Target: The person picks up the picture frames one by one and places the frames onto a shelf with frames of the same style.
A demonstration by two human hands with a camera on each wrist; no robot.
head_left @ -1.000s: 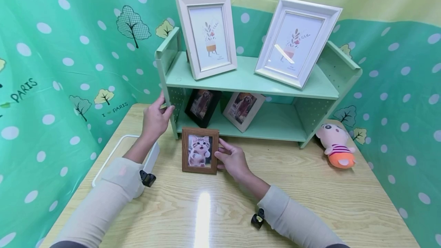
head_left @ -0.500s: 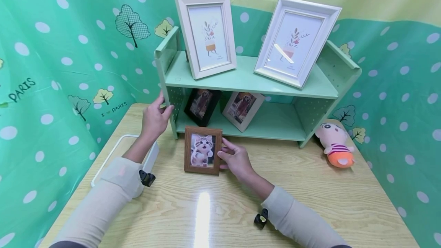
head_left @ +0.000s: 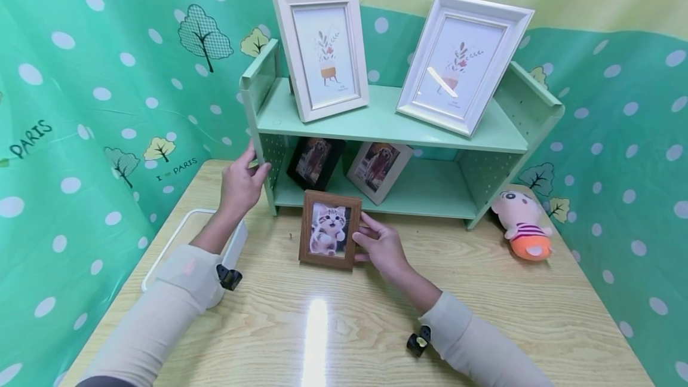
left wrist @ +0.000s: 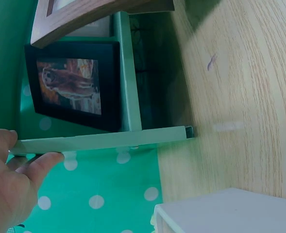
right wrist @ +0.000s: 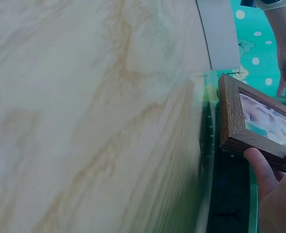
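Observation:
My right hand (head_left: 384, 249) holds a brown wooden picture frame (head_left: 303, 235) by its right edge, thumb in front. The frame has a kitten picture and stands before the green shelf (head_left: 430, 136), tilted slightly; whether it touches the table is unclear. In the right wrist view, the thumb presses the border of the wooden frame (right wrist: 232, 119). At the shelf's left side panel (left wrist: 104, 140), my left hand (left wrist: 11, 179) grips the edge between thumb and fingers. A black frame (head_left: 301, 172) and a beige frame (head_left: 398, 169), both with dog pictures, lean on the lower shelf.
Two larger white frames, the left one (head_left: 328, 112) and the right one (head_left: 430, 112), stand on the top shelf. A white box (head_left: 233, 249) is under my left forearm. A plush doll (head_left: 529, 237) lies right of the shelf on the wooden table (head_left: 484, 291).
My right hand has moved the wooden frame to the right and slightly up, tilting it a little. My left hand has stayed at the shelf's side panel.

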